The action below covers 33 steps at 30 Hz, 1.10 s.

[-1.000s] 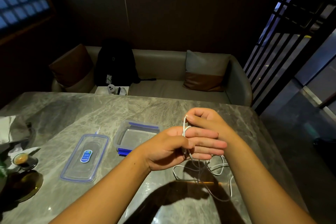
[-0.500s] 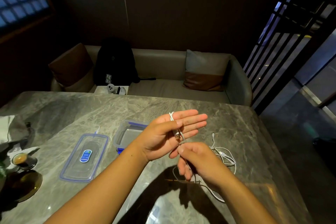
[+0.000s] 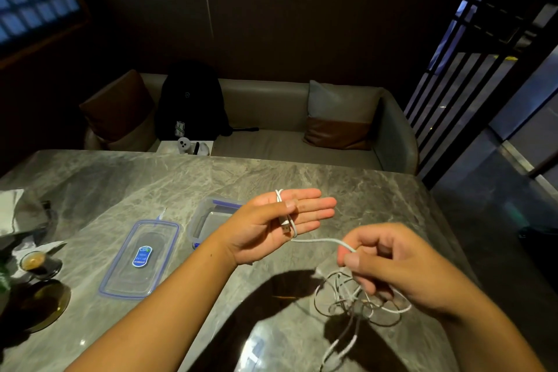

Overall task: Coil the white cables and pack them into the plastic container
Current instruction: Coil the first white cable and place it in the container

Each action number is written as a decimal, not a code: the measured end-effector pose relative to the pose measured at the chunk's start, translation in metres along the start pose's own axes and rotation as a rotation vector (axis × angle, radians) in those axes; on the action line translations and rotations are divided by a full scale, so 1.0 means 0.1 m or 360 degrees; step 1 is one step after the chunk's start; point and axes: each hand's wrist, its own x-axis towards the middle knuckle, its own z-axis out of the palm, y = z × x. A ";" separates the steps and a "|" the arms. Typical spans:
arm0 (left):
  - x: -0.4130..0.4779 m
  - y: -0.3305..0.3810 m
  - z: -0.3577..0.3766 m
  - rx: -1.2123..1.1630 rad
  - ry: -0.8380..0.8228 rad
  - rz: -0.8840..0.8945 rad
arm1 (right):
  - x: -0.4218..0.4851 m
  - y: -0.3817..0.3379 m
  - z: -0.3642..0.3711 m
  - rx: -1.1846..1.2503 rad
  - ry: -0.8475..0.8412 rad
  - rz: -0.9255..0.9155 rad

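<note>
A white cable [image 3: 320, 240] is wound over the fingers of my left hand [image 3: 271, 225], whose thumb pins the cable's USB plug against the straight fingers. From there the cable runs right to my right hand [image 3: 389, 266], which pinches it between thumb and forefinger. Below that hand the rest of the white cables [image 3: 353, 305] lie in a loose tangle on the marble table [image 3: 271, 178]. The open clear plastic container [image 3: 199, 220] with blue clips stands behind my left wrist, partly hidden by it.
The container's lid [image 3: 140, 260] with a blue label lies flat to its left. A small cup [image 3: 34, 261] and a dark plate [image 3: 42, 305] sit at the table's left edge. A sofa with cushions and a black backpack [image 3: 190, 103] stands behind the table.
My right hand has swung from below my left hand out to the right, pulling the cable taut. My left hand stays spread with the cable wound over its fingers.
</note>
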 end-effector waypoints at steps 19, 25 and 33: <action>-0.04 -0.05 0.14 0.0152 -0.0306 -0.0228 | 0.38 -0.14 -0.32 0.0569 0.0461 -0.0364; -0.07 -0.01 0.19 0.0192 -0.0407 -0.0294 | 0.54 -0.11 -0.34 0.0566 0.0429 -0.0354; -0.04 -0.14 0.34 0.0255 -0.0646 -0.0452 | 0.81 -0.11 -0.15 0.0502 0.0179 -0.0298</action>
